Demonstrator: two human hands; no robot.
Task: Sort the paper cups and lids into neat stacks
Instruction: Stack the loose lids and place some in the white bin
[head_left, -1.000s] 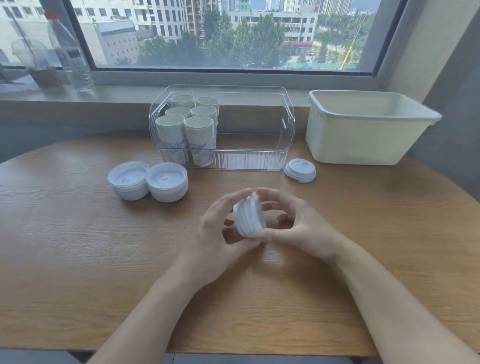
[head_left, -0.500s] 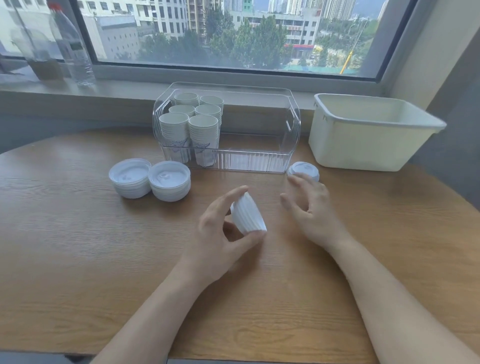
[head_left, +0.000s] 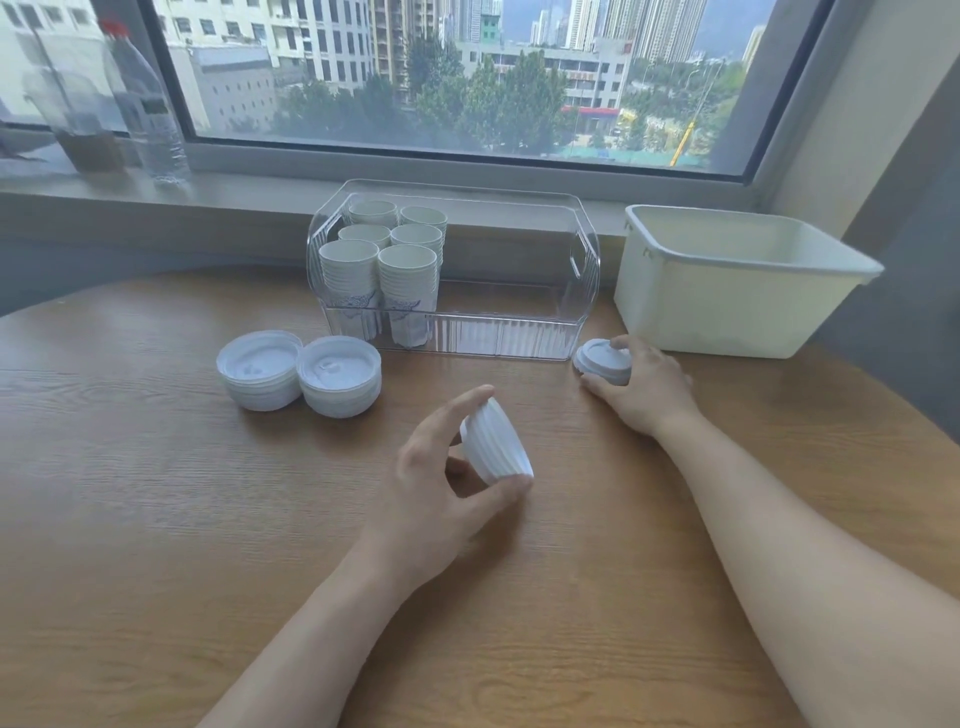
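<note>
Pinching a light, slippery lid stack (head_left: 496, 447) by its rims, the left hand (head_left: 441, 483) holds while the right hand (head_left: 641, 387) grasps the stray lid (head_left: 600, 356) near the table's (head_left: 156, 519) far edge.

Six cup stacks (head_left: 384, 270), four lid stacks (head_left: 260, 371), two bins (head_left: 737, 312), two bottles (head_left: 150, 104).

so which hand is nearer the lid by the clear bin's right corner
Right. The right hand touches that lid, thumb and fingers around it. The left hand is nearer the person, gripping a lid stack.
</note>
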